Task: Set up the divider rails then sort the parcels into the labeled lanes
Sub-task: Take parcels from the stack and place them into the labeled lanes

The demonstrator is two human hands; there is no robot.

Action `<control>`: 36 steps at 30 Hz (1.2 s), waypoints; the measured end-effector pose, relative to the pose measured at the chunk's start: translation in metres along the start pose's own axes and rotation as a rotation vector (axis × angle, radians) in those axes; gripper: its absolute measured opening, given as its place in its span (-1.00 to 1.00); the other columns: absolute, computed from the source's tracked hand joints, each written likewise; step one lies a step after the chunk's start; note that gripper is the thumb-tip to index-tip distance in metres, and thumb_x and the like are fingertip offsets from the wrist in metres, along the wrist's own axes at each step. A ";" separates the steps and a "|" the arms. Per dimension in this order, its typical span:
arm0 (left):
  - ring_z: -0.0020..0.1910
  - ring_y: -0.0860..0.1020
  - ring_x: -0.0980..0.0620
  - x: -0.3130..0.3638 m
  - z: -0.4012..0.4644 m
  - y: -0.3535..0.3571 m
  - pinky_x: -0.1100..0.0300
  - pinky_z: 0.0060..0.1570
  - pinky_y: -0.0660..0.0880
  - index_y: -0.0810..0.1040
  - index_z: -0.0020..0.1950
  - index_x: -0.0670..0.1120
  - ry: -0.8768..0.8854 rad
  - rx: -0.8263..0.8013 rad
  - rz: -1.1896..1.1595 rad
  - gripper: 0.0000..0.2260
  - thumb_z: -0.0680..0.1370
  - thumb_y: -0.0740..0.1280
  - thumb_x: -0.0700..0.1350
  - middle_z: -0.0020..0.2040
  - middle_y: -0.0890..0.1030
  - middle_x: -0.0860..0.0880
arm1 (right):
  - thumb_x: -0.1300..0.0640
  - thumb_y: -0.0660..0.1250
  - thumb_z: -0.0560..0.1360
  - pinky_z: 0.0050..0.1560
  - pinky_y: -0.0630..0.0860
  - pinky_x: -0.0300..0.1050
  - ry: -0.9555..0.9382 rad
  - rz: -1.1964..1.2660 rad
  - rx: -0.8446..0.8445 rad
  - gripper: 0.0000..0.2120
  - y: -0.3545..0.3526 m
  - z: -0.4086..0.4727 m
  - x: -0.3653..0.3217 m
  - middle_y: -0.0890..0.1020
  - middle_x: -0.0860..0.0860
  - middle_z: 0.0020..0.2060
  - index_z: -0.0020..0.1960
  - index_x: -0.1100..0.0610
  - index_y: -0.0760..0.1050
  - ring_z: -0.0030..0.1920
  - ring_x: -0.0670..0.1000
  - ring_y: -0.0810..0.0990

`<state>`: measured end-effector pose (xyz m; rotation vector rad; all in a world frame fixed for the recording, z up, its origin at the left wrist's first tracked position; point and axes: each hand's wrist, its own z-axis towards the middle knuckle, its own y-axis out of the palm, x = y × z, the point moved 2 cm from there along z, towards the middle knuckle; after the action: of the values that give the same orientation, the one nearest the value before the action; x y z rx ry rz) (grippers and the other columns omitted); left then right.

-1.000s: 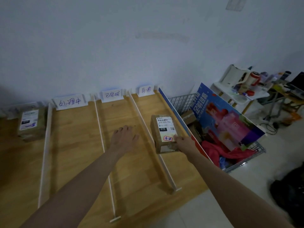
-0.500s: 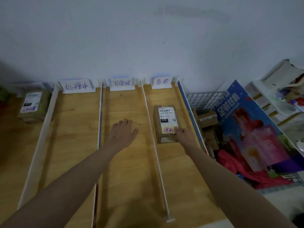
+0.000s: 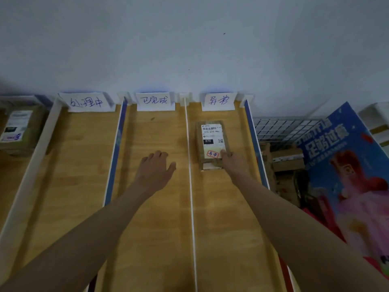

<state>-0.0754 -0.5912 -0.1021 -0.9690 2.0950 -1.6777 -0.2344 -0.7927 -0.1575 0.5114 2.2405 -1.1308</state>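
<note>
Cardboard parcel now slid up the 3 o'clock lane, right hand still pinching its corner, left hand spread flat on the tabletop

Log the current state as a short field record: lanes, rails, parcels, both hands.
lanes: three on the wooden tabletop, each with a handwritten label card at the wall end
rails: white divider rail between middle and right lanes; blue-edged rails bound the others
parcel in right lane: cardboard parcel, shipping label up, red-marked sticker near its front end
other parcel: second parcel outside the lanes, far left
right hand: holds the cardboard parcel's near end
left hand: flat on the middle lane, holding nothing
wire basket: right of the table, more boxes inside
</note>
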 end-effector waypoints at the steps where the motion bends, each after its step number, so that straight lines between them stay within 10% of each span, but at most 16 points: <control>1: 0.31 0.45 -0.08 -0.001 0.008 0.000 0.00 0.30 0.34 0.39 0.44 -0.10 -0.002 0.008 -0.002 -0.54 0.66 0.09 0.15 0.33 0.48 -0.06 | -0.25 0.14 0.53 0.09 0.59 0.19 -0.003 0.019 -0.009 -0.40 0.005 0.014 -0.002 0.63 0.18 0.01 0.13 0.26 0.59 0.02 0.20 0.62; 36: 0.28 0.46 -0.04 -0.031 0.022 0.029 0.05 0.30 0.35 0.40 0.43 -0.09 -0.035 -0.011 0.041 -0.54 0.66 0.06 0.16 0.30 0.50 -0.04 | -0.26 0.19 0.50 0.17 0.55 0.22 0.027 0.113 -0.001 -0.41 0.069 0.101 -0.016 0.56 0.16 0.14 0.19 0.23 0.55 0.09 0.19 0.58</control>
<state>-0.0494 -0.5846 -0.1415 -0.9449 2.0895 -1.6196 -0.1513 -0.8374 -0.2362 0.6485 2.2053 -1.0714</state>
